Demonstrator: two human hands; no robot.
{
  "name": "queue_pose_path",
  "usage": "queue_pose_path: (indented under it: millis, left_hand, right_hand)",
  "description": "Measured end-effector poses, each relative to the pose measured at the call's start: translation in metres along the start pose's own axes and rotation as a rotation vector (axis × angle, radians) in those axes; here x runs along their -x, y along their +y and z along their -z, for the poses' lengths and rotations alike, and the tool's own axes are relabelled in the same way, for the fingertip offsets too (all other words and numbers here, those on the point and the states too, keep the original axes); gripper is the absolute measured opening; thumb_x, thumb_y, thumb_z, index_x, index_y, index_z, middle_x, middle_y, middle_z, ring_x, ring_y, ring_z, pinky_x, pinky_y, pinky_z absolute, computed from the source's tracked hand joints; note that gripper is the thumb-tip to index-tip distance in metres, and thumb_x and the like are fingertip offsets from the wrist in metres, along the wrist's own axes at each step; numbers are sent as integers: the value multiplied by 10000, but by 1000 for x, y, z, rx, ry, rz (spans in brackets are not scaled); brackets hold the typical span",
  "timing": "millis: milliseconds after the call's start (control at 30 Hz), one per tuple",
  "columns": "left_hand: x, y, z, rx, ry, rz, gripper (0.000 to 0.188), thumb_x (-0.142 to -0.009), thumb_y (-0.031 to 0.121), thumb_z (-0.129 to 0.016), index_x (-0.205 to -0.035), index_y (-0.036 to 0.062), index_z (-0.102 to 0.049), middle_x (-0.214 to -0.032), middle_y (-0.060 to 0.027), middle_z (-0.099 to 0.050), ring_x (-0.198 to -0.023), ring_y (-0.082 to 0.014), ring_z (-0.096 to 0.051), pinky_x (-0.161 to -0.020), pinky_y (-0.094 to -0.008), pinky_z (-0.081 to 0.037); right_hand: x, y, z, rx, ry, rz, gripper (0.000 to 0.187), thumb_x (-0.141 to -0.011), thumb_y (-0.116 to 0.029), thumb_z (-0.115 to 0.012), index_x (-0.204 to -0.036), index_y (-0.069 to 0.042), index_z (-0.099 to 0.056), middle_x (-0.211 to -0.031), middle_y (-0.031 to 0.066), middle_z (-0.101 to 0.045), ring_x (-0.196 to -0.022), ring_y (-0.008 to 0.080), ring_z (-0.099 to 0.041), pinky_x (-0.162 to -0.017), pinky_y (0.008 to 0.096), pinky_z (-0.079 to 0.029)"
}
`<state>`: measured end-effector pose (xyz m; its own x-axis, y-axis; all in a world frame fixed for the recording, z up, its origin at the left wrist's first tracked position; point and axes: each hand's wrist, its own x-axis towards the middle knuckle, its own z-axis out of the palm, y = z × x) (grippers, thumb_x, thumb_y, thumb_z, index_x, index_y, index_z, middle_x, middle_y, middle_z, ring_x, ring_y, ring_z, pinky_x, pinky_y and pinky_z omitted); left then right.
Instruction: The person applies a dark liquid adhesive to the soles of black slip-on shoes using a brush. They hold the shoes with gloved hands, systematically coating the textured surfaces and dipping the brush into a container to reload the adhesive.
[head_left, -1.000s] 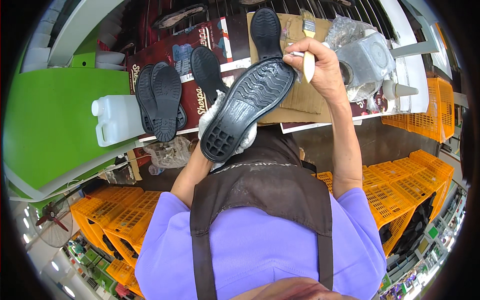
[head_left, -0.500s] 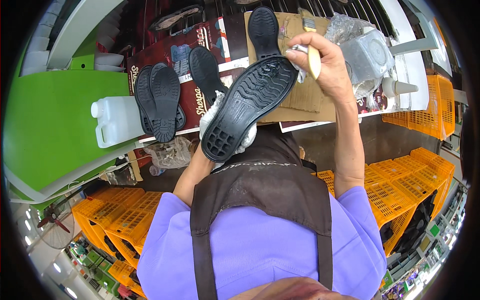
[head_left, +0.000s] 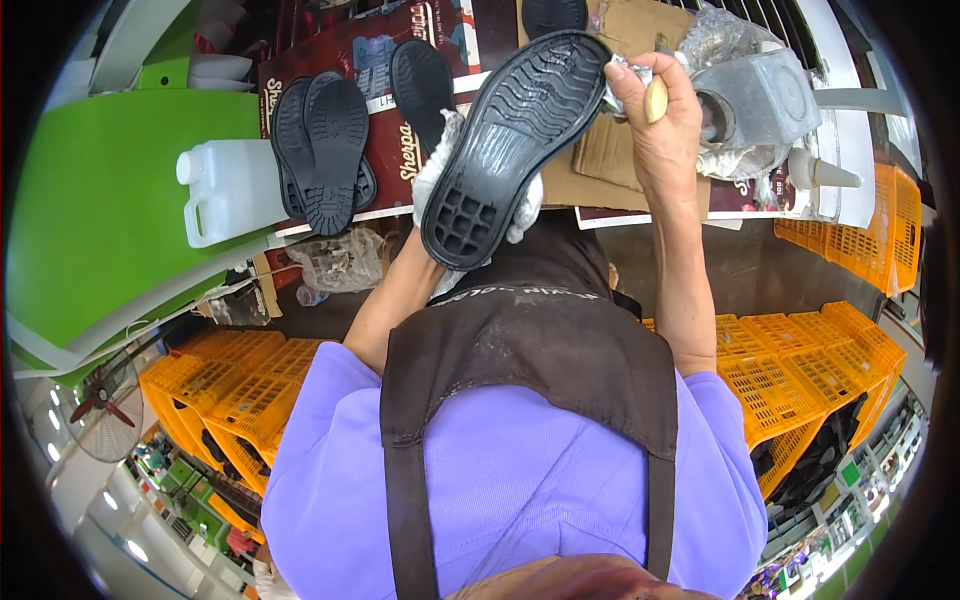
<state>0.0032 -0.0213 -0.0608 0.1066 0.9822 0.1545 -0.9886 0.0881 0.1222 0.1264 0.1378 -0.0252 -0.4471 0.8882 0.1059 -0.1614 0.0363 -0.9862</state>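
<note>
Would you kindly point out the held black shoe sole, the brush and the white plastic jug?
Held black shoe sole (head_left: 513,150): head view, on its glossy midsection.
Brush (head_left: 655,101): head view, on its pale handle.
White plastic jug (head_left: 242,183): head view, on its body.

Black sole in left grip

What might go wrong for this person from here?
The shiny black rubber shoe sole might slip from the white-gloved left hand. The bare right hand, holding a pale yellow handle, could bump the clear plastic container close by. The white plastic jug might get knocked if the overlapping black patterned soles beside it shift.
</note>
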Motion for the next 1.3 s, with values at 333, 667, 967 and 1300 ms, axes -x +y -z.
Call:
queue_pose_path:
  millis: [333,667,967,1300]
  left_hand:
    - [-6,8,-5,-34,164,-123,692,-881,602,-254,-1177,14,-467,-948,-258,-554,-753,-327,-589,-601,-388,-522]
    - [-8,14,-14,-30,321,-199,563,-890,559,-333,-1205,115,-472,-1070,-147,-561,-845,-303,-585,-683,-410,-531]
    - [-12,19,-10,-159,384,-201,563,-909,524,-323,-1202,67,-471,-1055,-148,-574,-827,-283,-603,-694,-385,-526]
    - [-22,14,-23,-218,503,-265,541,-935,476,-294,-1273,71,-414,-1185,-132,-521,-983,-257,-562,-831,-375,-486]
  right_hand:
    - [16,-3,-8,210,-107,47,208,-759,-146,-717,-866,-36,-577,-725,-4,-561,-638,56,-502,-554,197,-417]
    - [-25,-13,32,988,-95,366,258,-766,-190,-687,-966,-60,-590,-830,123,-613,-739,226,-603,-666,304,-469]
    - [-3,-43,20,527,-377,558,248,-779,-174,-667,-947,5,-628,-885,119,-625,-695,197,-571,-630,292,-458]
    - [30,-59,-14,636,-740,580,234,-723,-205,-705,-883,-63,-614,-670,58,-517,-573,220,-554,-512,323,-445]
